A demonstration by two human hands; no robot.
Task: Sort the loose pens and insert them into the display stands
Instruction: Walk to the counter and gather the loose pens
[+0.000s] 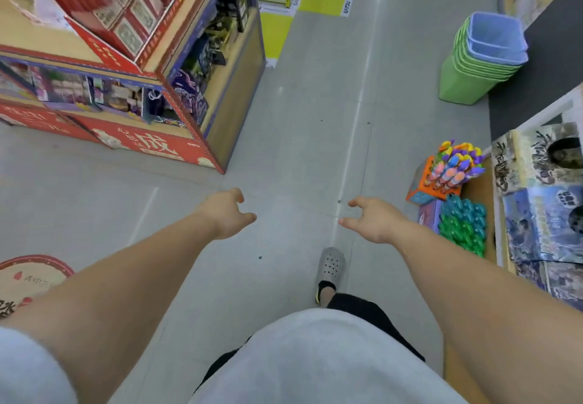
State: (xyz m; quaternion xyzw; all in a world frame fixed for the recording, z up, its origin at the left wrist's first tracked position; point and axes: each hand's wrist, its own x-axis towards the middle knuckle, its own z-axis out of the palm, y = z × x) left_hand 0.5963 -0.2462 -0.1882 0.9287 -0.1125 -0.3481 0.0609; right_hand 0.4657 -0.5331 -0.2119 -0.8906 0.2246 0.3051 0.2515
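Note:
Both my arms reach forward over a grey tiled shop aisle. My left hand [227,212] hangs empty with loosely curled, parted fingers. My right hand [370,219] is also empty, fingers spread. To the right of my right hand, an orange display stand [424,190] holds a bunch of colourful topped pens [457,165]. Just below it a purple stand [428,214] carries green and teal pens [463,228]. Neither hand touches a stand. No loose pens are visible.
A red cardboard display shelf [132,88] fills the left side. Stacked green and blue bins [482,60] stand at the far right. Printed boxes [542,208] sit on the right shelf. My grey shoe [329,266] is on the floor below my hands.

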